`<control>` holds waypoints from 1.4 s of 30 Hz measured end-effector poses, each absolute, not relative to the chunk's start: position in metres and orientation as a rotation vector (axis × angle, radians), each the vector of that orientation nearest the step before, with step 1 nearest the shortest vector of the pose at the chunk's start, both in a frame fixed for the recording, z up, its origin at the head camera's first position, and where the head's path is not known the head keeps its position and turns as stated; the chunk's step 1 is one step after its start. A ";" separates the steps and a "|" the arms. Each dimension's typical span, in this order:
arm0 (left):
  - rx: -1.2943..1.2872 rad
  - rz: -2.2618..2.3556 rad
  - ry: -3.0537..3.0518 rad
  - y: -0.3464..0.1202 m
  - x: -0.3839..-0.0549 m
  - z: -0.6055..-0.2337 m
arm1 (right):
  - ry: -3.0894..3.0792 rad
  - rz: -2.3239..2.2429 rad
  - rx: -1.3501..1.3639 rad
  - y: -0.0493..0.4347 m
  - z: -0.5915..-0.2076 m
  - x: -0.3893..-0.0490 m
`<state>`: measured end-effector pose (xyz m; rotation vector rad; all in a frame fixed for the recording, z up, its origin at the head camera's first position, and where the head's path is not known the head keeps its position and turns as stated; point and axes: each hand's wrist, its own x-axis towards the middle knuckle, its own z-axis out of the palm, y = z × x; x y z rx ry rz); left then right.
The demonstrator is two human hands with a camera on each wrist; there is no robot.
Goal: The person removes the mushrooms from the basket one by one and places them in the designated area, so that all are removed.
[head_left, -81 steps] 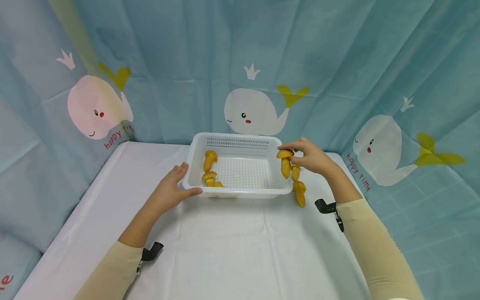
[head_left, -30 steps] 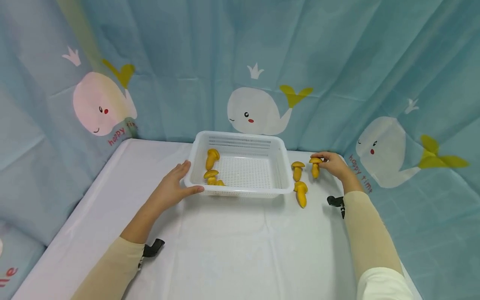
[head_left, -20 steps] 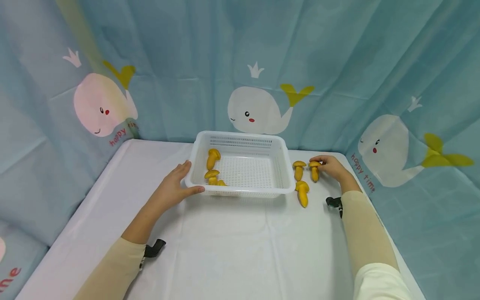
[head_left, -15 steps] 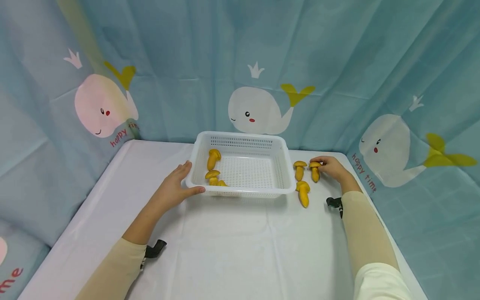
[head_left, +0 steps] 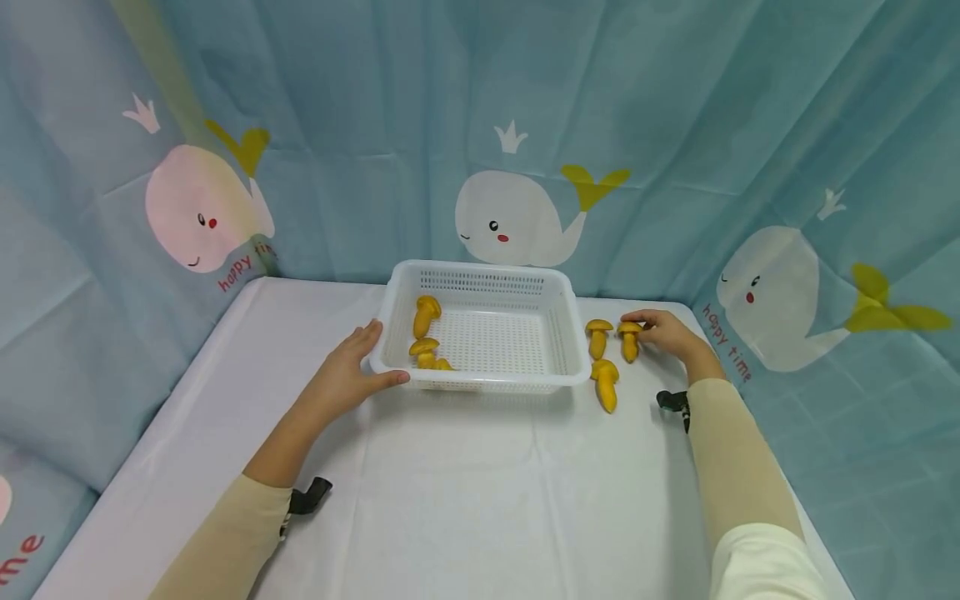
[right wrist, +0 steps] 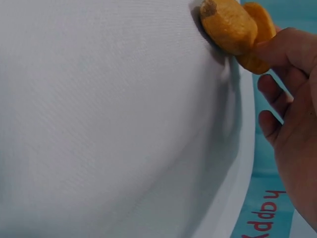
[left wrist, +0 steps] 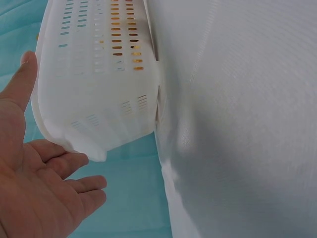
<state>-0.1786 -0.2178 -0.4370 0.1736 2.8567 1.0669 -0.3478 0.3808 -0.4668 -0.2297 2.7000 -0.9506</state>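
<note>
In the head view my left hand (head_left: 339, 377) rests at the left end of the white plastic basket (head_left: 487, 380), thumb over the near rim. The left wrist view shows the thumb along the basket's rim and the fingers loosely extended at its corner. My right hand (head_left: 669, 335) pinches a yellow mushroom (head_left: 630, 346) by its cap at the table's far right; in the right wrist view the mushroom's stem (right wrist: 228, 27) lies close to the cloth. Two more mushrooms, one farther (head_left: 597, 340) and one nearer (head_left: 606, 390), lie between that hand and the basket.
Inside the basket's left part are three mushrooms: one at the back (head_left: 426, 317), one nearer (head_left: 425, 352), and one (head_left: 443, 364) partly hidden by the front rim. A white cloth (head_left: 457, 492) covers the table. A blue whale-print curtain (head_left: 337, 192) stands behind.
From beside the basket's right rim, my right hand has carried the pinched mushroom rightward and down to the table, beside the other two. The left hand has stayed at the basket.
</note>
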 end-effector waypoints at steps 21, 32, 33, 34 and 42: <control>0.173 1.062 2.855 -0.220 -0.180 -0.437 | 2.803 -0.948 -0.272 0.362 -0.395 -0.338; 0.186 1.072 2.848 -0.217 -0.180 -0.433 | 2.879 -1.014 -0.383 0.324 -0.345 -0.339; 0.185 1.075 2.847 -0.217 -0.180 -0.433 | 2.887 -1.020 -0.397 0.319 -0.340 -0.339; 0.186 1.074 2.849 -0.217 -0.180 -0.433 | 2.895 -1.025 -0.409 0.315 -0.335 -0.339; 0.176 1.080 2.833 -0.219 -0.180 -0.435 | 2.910 -1.039 -0.483 0.280 -0.305 -0.345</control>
